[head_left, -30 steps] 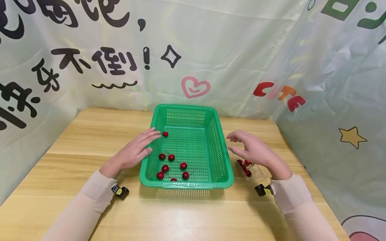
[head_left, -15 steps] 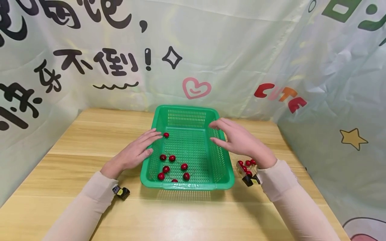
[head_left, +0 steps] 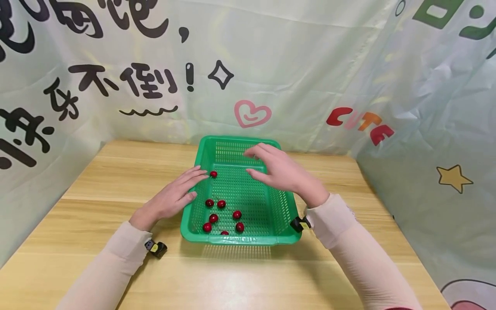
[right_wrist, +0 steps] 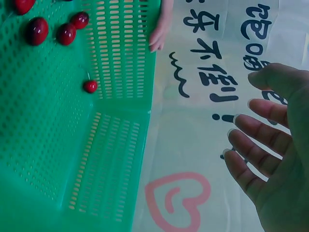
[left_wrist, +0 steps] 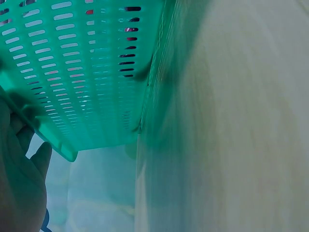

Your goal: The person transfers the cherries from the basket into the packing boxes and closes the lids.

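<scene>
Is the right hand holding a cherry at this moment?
No, in the right wrist view the right hand is open with empty fingers, and the cherries lie in the green basket.

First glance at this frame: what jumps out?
The green basket at the middle of the wooden table, with several red cherries bunched in its near left part and one apart by the left wall. The left hand rests flat on the basket's left rim; the right hand hovers open above its far half, holding nothing. Behind hangs a backdrop with black characters and a pink heart.
</scene>
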The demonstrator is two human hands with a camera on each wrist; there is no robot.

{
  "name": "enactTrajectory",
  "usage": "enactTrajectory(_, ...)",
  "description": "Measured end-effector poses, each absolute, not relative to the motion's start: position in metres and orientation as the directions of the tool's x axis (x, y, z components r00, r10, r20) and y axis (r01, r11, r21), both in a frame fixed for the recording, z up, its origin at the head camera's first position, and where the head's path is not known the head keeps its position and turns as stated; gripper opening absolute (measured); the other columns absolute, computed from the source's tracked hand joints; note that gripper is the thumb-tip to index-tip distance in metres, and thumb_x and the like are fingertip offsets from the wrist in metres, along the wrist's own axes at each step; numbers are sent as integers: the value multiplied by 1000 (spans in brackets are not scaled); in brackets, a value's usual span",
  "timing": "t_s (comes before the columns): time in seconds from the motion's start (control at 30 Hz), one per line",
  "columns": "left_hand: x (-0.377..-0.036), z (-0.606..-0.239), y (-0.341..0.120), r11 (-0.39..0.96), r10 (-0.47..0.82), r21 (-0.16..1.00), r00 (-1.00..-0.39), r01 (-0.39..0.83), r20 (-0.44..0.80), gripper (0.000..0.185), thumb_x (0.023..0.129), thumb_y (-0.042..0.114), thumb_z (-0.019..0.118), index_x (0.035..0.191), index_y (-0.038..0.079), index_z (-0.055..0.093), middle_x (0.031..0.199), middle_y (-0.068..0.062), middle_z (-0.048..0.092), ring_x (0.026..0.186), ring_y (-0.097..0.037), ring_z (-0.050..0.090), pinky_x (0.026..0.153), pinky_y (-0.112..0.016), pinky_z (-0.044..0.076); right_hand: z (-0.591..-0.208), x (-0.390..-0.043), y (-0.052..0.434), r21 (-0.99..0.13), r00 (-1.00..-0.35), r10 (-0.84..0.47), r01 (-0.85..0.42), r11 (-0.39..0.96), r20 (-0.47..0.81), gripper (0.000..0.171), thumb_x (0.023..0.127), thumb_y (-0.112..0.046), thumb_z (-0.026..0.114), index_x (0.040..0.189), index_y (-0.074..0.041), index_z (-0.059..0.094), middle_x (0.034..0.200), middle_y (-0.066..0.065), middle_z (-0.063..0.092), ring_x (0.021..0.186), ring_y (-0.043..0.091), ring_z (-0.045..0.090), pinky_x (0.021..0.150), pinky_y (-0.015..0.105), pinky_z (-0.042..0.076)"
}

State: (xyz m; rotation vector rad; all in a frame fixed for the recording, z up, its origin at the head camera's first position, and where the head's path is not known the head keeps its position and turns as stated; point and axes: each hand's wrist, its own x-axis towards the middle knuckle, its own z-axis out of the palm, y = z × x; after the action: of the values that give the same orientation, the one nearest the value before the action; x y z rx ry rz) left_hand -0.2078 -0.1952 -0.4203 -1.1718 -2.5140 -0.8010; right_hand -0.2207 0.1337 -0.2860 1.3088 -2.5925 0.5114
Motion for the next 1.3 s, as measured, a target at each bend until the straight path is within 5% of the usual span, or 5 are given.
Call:
enactTrajectory(0.83,-209,-420,-196,525,622,382,-650,760,436,49,100,16,48,147,6,42,155,-10,34,147,-29,16,113,-58,22,-332,-258,71,-402,-648,-750,-726,558,131,40,95,-28,62,130,-10,55,127,2,58,113,19,54,97,32,45)
enactTrajectory(1.3,-208,-422,-196,526,622,387,-653,757,432,48,101,18,47,146,4,43,154,-13,35,147,-29,16,113,-58,23,-356,-290,52,-467,-736,-676,-603,647,14,44,96,-25,62,134,-7,53,129,5,57,118,22,53,98,36,45)
